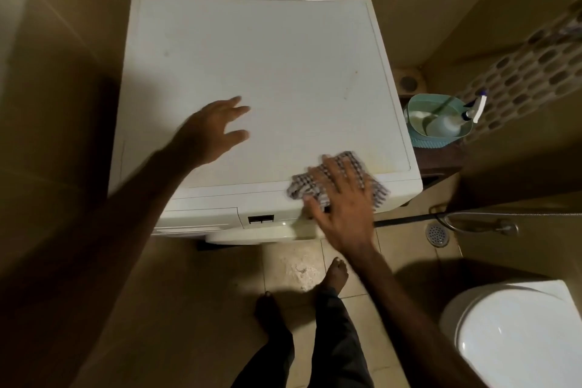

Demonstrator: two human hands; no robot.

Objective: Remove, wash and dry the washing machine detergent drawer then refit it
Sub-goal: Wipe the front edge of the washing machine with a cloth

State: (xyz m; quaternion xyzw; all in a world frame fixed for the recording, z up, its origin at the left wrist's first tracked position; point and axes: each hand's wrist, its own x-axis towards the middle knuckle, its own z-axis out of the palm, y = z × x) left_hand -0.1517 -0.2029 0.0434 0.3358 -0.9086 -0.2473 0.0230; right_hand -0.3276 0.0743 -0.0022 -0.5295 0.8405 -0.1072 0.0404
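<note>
I stand barefoot in front of the washing machine [267, 88], looking down on its white top. My left hand [209, 132] is over the near left part of that top, fingers spread and loose, holding nothing; I cannot tell whether the palm touches the surface or hangs just above it. My right hand [341, 198] lies flat on a checked cloth [352, 167] at the near right corner of the machine, fingers splayed wide, pressing the cloth down rather than gripping it. The cloth sits right at the front edge of the top, one end of it hanging a little over the edge.

The detergent drawer [198, 217] is in its slot at the left end of the machine's front panel, closed flush as far as this steep angle lets me judge. Just to its right on the panel is a small dark display [260, 219], and my right thumb reaches down over the panel beside it.

To the right of the machine, near its back corner, a green basket [419, 138] holds a spray bottle [447, 126]. On the floor off the machine's near right corner is a round drain [436, 235], and nearer to me than that, the white toilet [516, 334].
</note>
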